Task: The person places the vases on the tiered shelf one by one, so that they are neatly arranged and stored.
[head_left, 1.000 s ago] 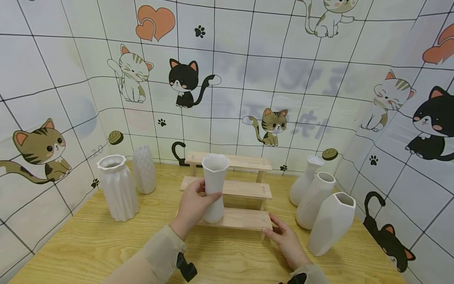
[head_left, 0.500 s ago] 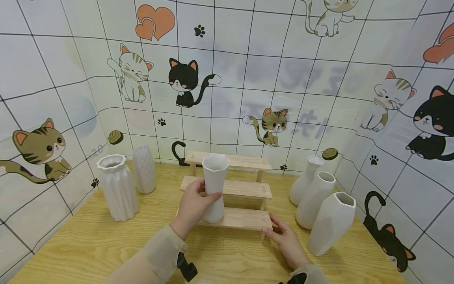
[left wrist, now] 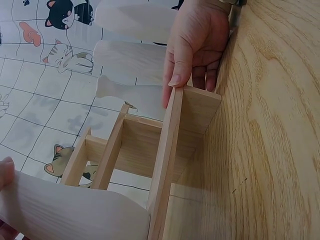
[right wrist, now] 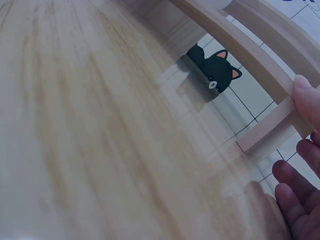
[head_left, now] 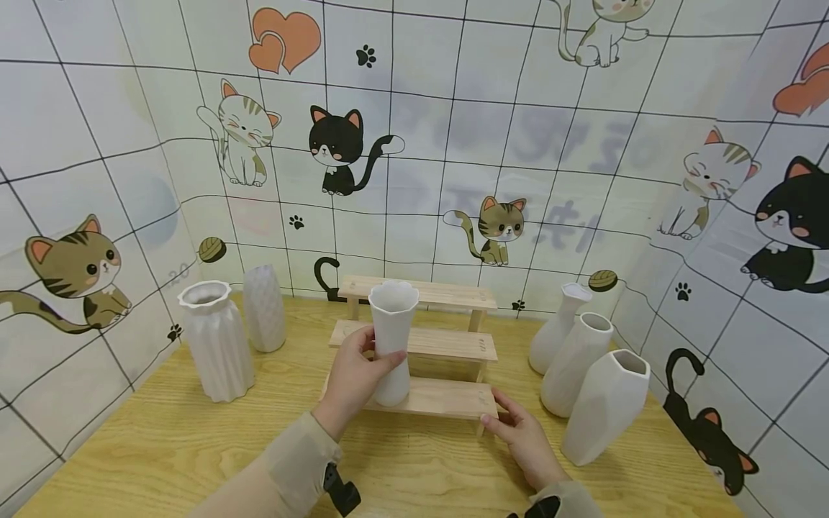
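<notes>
My left hand (head_left: 356, 378) grips a white fluted vase (head_left: 393, 309) with a wavy rim, thumb across its front. The vase stands upright on the bottom step of a three-tier wooden shelf stand (head_left: 447, 398), left of the step's middle. In the left wrist view, the base of this vase (left wrist: 85, 212) meets the front edge of the step. At the bottom step's right end, my right hand (head_left: 524, 440) holds the board between thumb and fingers. The right wrist view shows the thumb (right wrist: 306, 92) against the stand's corner, the other fingers curled below.
On the left stand a pleated white vase (head_left: 216, 345) and a textured white vase (head_left: 263, 309). To the right are a narrow-necked vase (head_left: 555, 338), a rounded vase (head_left: 576, 367) and a faceted vase (head_left: 605, 410). A cat-printed sheet (head_left: 421, 173) hangs around the wooden table (head_left: 414, 467).
</notes>
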Available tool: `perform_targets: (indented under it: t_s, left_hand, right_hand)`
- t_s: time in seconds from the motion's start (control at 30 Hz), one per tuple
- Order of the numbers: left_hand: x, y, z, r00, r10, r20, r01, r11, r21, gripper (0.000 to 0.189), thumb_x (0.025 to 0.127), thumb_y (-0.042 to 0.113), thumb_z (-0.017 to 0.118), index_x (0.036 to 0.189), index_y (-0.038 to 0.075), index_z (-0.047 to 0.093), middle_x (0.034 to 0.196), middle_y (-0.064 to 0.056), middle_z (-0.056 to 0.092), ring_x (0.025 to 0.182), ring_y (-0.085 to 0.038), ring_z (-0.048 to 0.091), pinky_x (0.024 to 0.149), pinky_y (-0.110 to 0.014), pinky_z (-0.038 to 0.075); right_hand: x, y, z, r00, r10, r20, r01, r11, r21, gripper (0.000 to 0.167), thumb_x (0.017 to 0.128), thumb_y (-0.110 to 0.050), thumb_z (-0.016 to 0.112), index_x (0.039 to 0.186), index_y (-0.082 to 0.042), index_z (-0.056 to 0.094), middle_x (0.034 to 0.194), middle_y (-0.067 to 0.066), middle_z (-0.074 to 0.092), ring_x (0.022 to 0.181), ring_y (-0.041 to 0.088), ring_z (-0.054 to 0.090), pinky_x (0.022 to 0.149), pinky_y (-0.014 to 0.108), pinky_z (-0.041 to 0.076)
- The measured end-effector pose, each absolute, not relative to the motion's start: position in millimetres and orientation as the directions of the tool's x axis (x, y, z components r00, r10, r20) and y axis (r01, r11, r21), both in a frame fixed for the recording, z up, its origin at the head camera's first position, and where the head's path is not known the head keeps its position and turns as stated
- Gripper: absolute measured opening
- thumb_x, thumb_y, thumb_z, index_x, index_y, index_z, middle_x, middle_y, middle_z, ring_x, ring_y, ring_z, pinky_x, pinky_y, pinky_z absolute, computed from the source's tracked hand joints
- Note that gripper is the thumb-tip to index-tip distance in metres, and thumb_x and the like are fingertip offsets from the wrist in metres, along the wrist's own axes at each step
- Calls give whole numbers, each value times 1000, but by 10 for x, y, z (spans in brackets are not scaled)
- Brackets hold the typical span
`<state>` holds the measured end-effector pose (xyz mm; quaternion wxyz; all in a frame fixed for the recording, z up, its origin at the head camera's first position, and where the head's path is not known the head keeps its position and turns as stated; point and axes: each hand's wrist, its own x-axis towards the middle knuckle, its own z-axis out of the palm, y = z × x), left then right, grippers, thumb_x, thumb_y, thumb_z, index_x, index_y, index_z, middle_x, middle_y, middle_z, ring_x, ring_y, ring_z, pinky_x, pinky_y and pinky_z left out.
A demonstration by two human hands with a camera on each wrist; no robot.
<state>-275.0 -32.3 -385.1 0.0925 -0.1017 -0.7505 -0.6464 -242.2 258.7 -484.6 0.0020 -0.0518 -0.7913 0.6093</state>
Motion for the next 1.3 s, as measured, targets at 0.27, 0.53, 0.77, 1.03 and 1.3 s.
perform_targets:
  t_s: [0.27, 0.53, 0.77, 1.03, 1.3]
  left_hand:
    - [-2755, -348, -3871, -960, 64, 273, 279, 128, 952, 50, 80, 26, 80, 125, 20, 58, 118, 3, 60, 106, -20, 57, 88, -48, 49]
    - [-2744, -392, -3882, -956, 87, 280, 288, 98, 953, 54, 82, 24, 79, 130, 19, 55, 122, 2, 59, 108, -21, 56, 91, -49, 46]
    - [-2740, -421, -3895, -957, 75, 280, 288, 116, 951, 48, 83, 24, 78, 126, 17, 58, 121, 0, 59, 106, -21, 58, 91, -49, 47]
    - [-2661, -459, -3844, -964, 52, 260, 265, 145, 953, 47, 84, 21, 77, 127, 12, 59, 122, -3, 59, 107, -24, 58, 91, -48, 47]
    - [-2696, -567, -3960, -962, 15, 272, 271, 165, 948, 52, 81, 31, 79, 127, 16, 59, 124, -1, 58, 109, -21, 57, 92, -43, 48]
  right_hand:
    - [-2410, 2570, -4831, -995, 84, -51, 71, 251, -965, 72, 87, -32, 72, 149, -15, 38, 137, 16, 50, 115, 27, 52, 92, 43, 43]
    - [-2416, 2574, -4822, -995, 87, -52, 73, 263, -962, 73, 86, -34, 73, 148, -16, 40, 138, 14, 49, 115, 27, 52, 92, 43, 43]
    - [-2411, 2577, -4835, -995, 84, -54, 74, 260, -963, 74, 86, -34, 72, 149, -15, 38, 137, 16, 50, 115, 28, 52, 91, 43, 43]
    - [-2413, 2588, -4839, -994, 91, -65, 87, 263, -961, 75, 86, -34, 72, 149, -15, 37, 138, 17, 49, 117, 29, 50, 94, 47, 41]
    - [-2414, 2574, -4837, -993, 100, -65, 90, 269, -959, 76, 85, -37, 74, 149, -16, 39, 135, 16, 52, 116, 28, 51, 92, 45, 41]
